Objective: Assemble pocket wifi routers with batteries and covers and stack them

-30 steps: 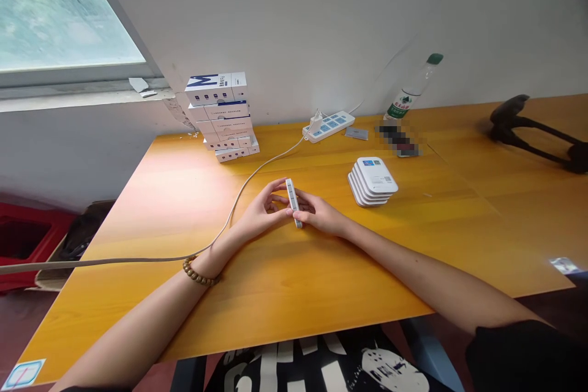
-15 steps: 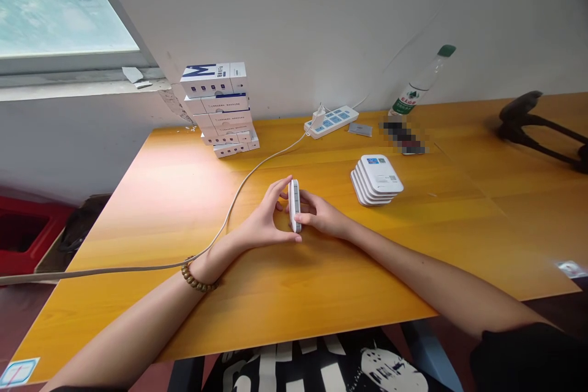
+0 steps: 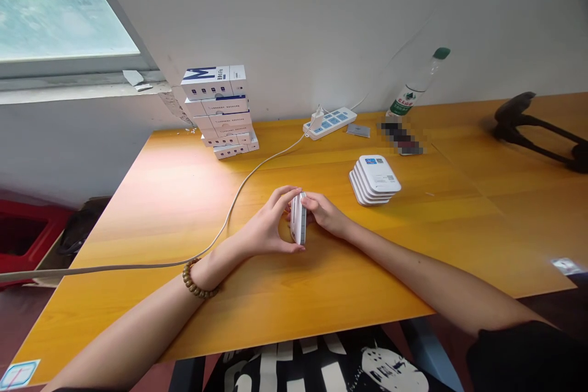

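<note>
The left hand [image 3: 264,226] clamps a white device [image 3: 297,220] by its near and far ends, thumb on the near one. The right hand [image 3: 328,215] grips its far part, fingers curled and partly hidden. Held on edge between the 2 hands, the device is above the table [image 3: 275,300]. A stack of similar devices [image 3: 374,182] lies to the right; stacked boxes [image 3: 218,115] stand far left.
</note>
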`<state>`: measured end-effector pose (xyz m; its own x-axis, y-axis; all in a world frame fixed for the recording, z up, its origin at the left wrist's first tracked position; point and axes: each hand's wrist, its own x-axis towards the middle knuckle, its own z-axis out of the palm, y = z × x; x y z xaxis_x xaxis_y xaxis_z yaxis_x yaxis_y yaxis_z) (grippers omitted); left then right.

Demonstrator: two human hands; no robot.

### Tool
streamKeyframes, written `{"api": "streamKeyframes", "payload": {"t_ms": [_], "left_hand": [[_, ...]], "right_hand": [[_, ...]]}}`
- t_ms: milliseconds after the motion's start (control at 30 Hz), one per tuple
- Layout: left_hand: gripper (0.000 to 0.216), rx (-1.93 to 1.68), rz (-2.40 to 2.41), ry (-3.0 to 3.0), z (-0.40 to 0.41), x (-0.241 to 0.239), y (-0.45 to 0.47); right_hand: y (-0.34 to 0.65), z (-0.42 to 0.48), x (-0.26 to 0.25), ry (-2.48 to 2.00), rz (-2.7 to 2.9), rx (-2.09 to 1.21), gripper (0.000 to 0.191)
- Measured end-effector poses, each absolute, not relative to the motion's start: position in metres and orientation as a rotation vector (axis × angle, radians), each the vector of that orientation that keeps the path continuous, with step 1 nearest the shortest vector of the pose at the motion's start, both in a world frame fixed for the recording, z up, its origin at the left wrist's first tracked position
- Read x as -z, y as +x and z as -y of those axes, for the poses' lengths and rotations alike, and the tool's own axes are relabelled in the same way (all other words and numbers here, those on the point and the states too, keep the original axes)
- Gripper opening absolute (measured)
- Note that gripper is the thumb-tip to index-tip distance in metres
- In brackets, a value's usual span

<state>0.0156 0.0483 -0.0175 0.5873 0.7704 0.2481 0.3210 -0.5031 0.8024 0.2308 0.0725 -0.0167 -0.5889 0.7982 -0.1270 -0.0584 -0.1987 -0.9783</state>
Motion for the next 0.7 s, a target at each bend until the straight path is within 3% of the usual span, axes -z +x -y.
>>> {"api": "streamKeyframes", "payload": {"t_ms": [267,600,700], "left_hand": [[0.113,-0.875,-0.911,2.051,-0.052,0.021,0.015],[0.112,-0.93,-0.98,1.981,-0.06,0.024,0.012],[0.117,-0.903,-0.998,1.985,-0.062,0.024,0.009]], "right_hand": [[0.237,-0.083,0.022,-0.79,1.51,-1.931,0.06],[0.24,-0.086,0.023,-0.624,1.703,-2.0,0.087],[0.239,-0.085,0.024,-0.663,1.73,-1.971,0.083]]}}
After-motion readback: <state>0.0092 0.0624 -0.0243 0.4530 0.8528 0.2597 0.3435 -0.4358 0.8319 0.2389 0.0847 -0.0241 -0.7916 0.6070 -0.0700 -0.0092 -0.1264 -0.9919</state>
